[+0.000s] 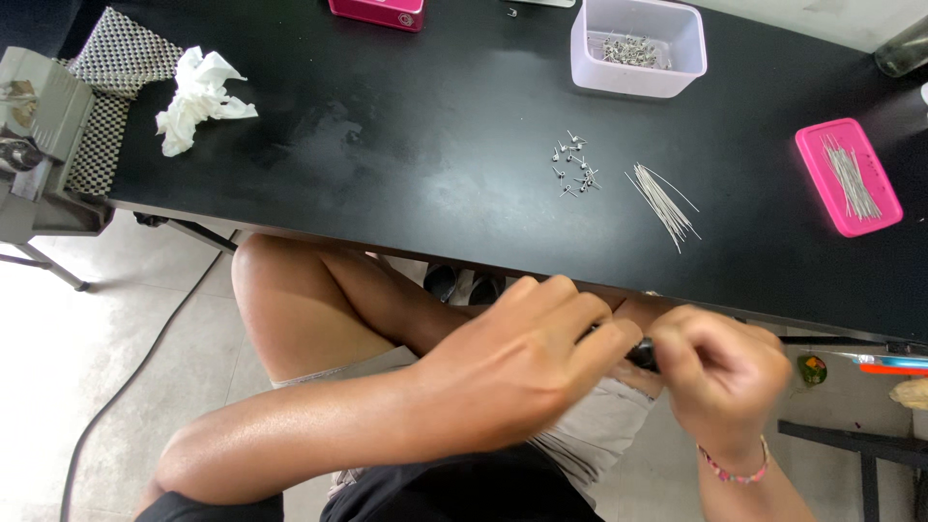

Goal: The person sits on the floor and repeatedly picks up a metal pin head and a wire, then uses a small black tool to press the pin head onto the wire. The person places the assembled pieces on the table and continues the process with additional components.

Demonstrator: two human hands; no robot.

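Note:
My left hand (527,362) and my right hand (720,372) meet below the front edge of the black table (387,145), over my lap. Both close on a small dark tool (640,354) held between them; only a short black part of it shows. On the table above lie a small cluster of metal pins (574,164) and a bundle of thin wires (665,203). My right wrist wears a beaded bracelet (735,472).
A pale plastic box (638,72) with small metal parts stands at the back. A pink tray (849,176) with wires lies at the right. A crumpled white tissue (198,97), a patterned mat (111,87) and a grey machine (39,126) are at the left.

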